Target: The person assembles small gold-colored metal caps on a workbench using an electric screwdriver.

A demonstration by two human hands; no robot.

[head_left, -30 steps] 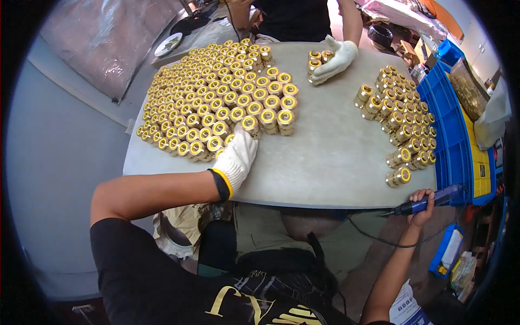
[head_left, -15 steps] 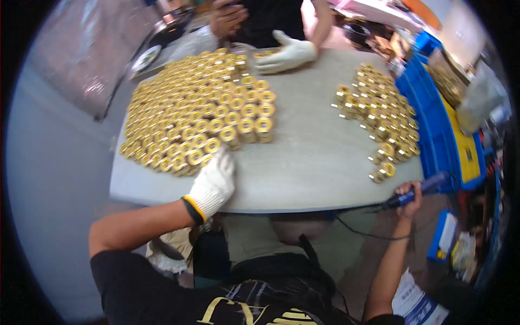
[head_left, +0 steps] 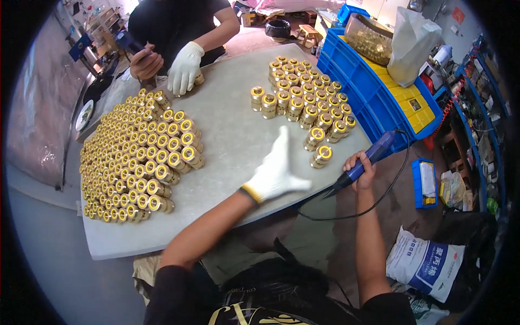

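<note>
My left hand (head_left: 276, 173), in a white knit glove, is above the grey table (head_left: 227, 162) with thumb and fingers spread. It holds nothing and is slightly smeared by motion. Just beyond it stands the right-hand group of brass cylindrical fittings (head_left: 309, 114); the nearest single fitting (head_left: 322, 156) is right of my fingertips. My bare right hand (head_left: 362, 170) is closed around a blue corded electric screwdriver (head_left: 374, 153) off the table's near right edge, its dark tapered nose pointing down and left. A larger block of brass fittings with yellow ring tops (head_left: 132, 157) covers the table's left side.
Across the table a co-worker's gloved hand (head_left: 185, 69) touches a fitting; their bare hand (head_left: 146, 63) holds a dark tool. Blue crates (head_left: 352, 81) with a yellow lid (head_left: 398, 89) stand along the right edge. A black cord (head_left: 374, 208) loops below my right hand.
My left hand has left the left block of fittings and swung right, opening. The view has turned right. My right hand still grips the screwdriver. The co-worker's gloved hand now touches a fitting.
</note>
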